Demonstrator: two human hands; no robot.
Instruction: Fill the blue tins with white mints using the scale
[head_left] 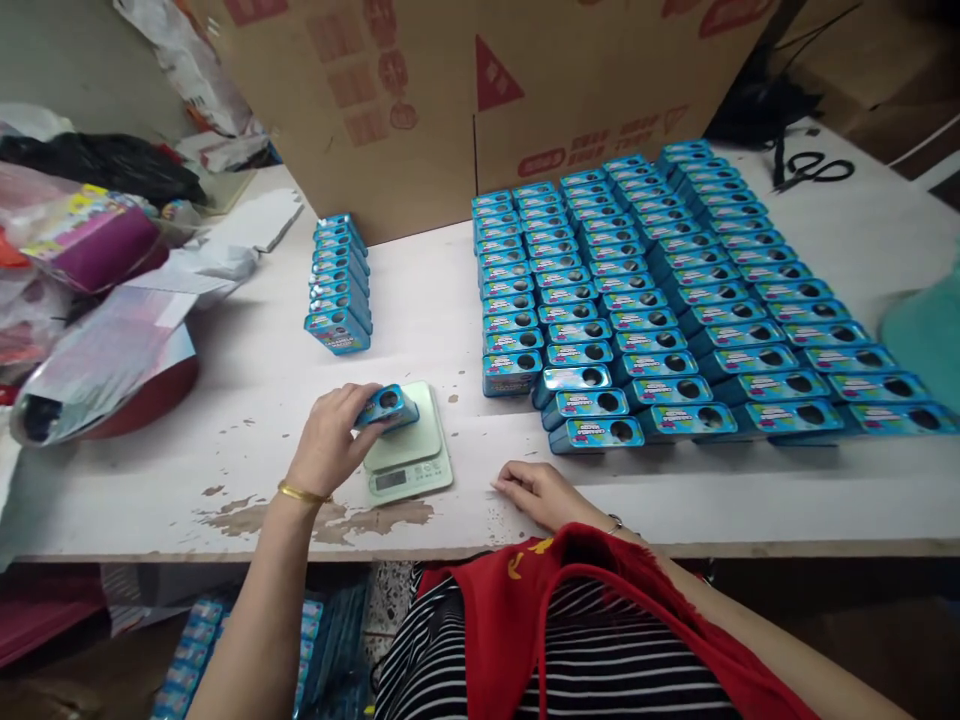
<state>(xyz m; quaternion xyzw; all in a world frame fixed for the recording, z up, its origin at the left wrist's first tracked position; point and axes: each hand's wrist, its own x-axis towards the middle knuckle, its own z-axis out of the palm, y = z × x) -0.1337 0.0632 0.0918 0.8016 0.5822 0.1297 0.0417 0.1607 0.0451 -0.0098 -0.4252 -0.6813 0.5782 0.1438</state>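
Note:
My left hand (335,437) grips a small blue tin (390,401), thumb on the near side and fingers across the far side. The tin, with a dark round spot on its top, is over the plate of a pale green kitchen scale (420,437); whether it rests there I cannot tell. Figures on the scale's display are too dim to read. Resting on the table right of the scale, my right hand (541,492) has its fingers curled together, with nothing visible in them. It lies just in front of the nearest blue tins (596,433).
Several rows of blue tins (645,317) cover the right side of the table (420,310). A shorter row of tins (339,290) stands left of centre. Behind rises a big cardboard box (435,120). Black scissors (817,168) lie far right; bags and a red bowl (150,395) crowd the left.

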